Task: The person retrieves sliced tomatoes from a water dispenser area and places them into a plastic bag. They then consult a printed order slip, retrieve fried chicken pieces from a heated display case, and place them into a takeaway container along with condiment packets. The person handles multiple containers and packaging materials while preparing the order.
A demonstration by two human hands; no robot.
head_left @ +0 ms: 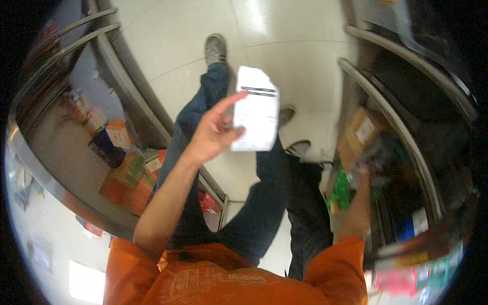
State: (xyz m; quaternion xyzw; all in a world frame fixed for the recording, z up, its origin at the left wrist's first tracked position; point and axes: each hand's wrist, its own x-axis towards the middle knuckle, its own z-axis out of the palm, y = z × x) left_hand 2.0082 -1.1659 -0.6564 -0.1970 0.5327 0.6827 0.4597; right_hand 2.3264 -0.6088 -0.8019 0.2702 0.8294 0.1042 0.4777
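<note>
My left hand [216,133] holds a white printed paper slip [257,114] up in front of me, pinched by its left edge between thumb and fingers. Dark bars cross the upper part of the slip. On the right, my right hand [361,177] reaches into a shelf unit, beside a greyish, plastic-looking bundle [380,152]. Blur smears its fingers, so their grip does not show. Just left of that hand lies a bright green package [339,189]. A brown cardboard box [362,133] with a white label stands beyond the bundle.
To my left a metal-edged shelf unit [66,195] holds several boxes, among them an orange one [134,195]. A curved metal rail [406,122] runs along the right-hand unit. Another person's dark trouser leg [310,213] is close on my right. Pale tiled floor [284,30] lies ahead.
</note>
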